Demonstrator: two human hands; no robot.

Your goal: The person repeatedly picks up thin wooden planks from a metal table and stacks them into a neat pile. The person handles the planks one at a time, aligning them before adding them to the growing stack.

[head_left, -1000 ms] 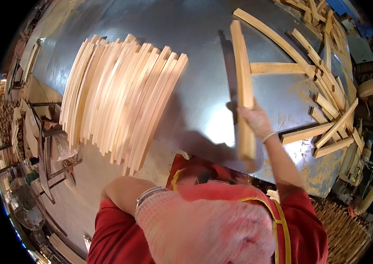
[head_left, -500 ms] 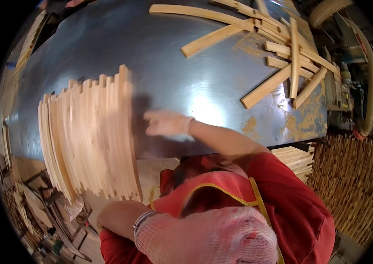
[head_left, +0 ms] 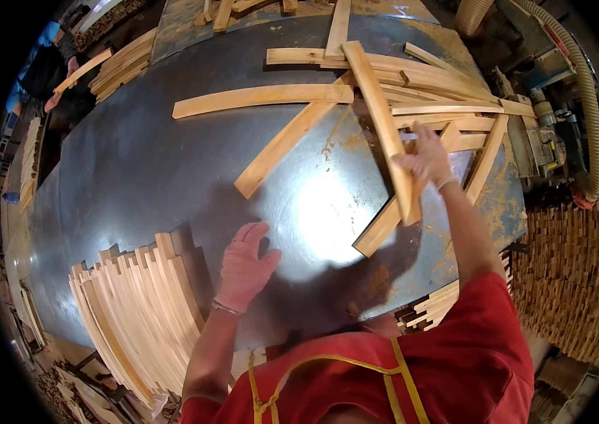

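Observation:
My right hand (head_left: 429,157), in a pale work glove, grips the edge of a long, slightly curved wooden slat (head_left: 377,116). The thumb lies on the slat, and the other fingers are partly hidden or blurred. That slat slants across the loose pile and appears lifted off it. My left hand (head_left: 244,267), also gloved, is open above the metal tabletop (head_left: 123,169), thumb apart and nothing in it. Left of it, a row of slats standing side by side (head_left: 140,311) overhangs the near table edge. Other slats (head_left: 299,138) lie crossed beneath and around the held one.
Sawdust patches (head_left: 508,191) cover the table's right side. A ribbed hose (head_left: 596,120) and machinery stand beyond it. Stacked wood (head_left: 568,275) fills the lower right. At the far left, another person's hand (head_left: 56,99) is near a slat and a smaller stack (head_left: 126,63).
My view has swung toward the pile. My right hand has moved from beside the row to the pile and taken hold of a slat. My left hand has moved from my chest out over the table.

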